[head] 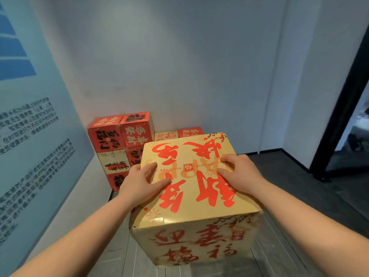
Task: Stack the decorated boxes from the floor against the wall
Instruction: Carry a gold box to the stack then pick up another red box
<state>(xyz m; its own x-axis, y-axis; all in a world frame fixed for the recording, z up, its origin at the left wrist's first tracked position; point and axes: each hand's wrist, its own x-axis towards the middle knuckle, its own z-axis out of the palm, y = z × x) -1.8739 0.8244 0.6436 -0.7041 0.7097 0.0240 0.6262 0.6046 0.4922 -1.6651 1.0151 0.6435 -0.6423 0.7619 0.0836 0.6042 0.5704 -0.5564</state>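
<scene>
Gold decorated box (191, 198) is found directly beneath the fingers (159, 181), which are spread flat on its top by left hand (139, 186) and right hand (241, 174). Wall stack (121, 134) is seen beyond them, nearer the left hand.

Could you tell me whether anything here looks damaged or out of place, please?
The gold box looks crumpled at its near-left top corner, where the wrapping is creased. In the stack by the wall, lettering on the red boxes appears upside down.
</scene>
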